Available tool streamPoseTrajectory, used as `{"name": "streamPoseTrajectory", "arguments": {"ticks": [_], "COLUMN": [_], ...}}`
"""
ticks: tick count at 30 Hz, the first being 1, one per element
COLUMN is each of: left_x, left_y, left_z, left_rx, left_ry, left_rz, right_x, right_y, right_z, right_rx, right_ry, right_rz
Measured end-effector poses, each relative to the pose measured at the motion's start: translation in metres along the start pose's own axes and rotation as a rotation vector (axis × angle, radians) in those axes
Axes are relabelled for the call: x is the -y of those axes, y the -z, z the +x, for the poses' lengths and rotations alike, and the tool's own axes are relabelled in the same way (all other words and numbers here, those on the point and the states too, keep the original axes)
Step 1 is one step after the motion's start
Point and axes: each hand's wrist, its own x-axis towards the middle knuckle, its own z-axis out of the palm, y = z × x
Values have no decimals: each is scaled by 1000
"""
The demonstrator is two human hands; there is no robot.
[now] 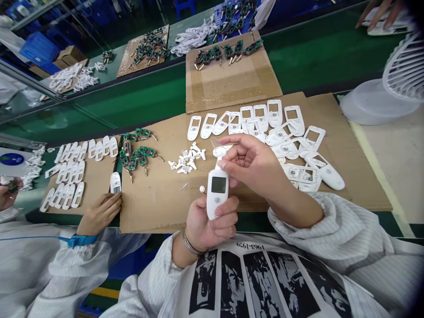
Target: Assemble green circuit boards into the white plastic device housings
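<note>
My left hand (pixel 208 223) is closed round the lower end of a white thermometer body (pixel 217 192) with a small grey screen, held upright over the cardboard sheet (pixel 159 203). My right hand (pixel 251 165) is curled over the thermometer's top end, its fingertips pinching there. A thin clear film (pixel 216 143) sticks up above those fingers. A small pile of white probe tips (pixel 187 160) lies just beyond my hands. White front shells (pixel 265 121) lie in rows and a heap to the right.
Green circuit boards (pixel 137 154) lie left of the tips. A co-worker's hand (pixel 101 212) rests at the left by rows of white shells (pixel 71 174). A green conveyor belt (pixel 139 99) runs behind, carrying cardboard with boards (pixel 228 51). A white fan (pixel 402 70) stands at the right.
</note>
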Motion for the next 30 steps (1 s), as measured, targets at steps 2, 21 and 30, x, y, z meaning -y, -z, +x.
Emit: {"name": "streamPoseTrajectory", "arguments": {"ticks": [2, 21, 30], "left_x": [0, -11, -9], "left_y": [1, 0, 1], "left_z": [0, 13, 13], "left_rx": [-17, -33, -70], "left_ry": [-5, -318, -385], "left_rz": [15, -88, -95], "right_x": [0, -2, -4], "right_y": [-1, 2, 3], "right_z": [0, -24, -23], "right_rx": [-1, 16, 41], "right_ry": [-4, 188, 158], "right_rz": [-4, -206, -266]}}
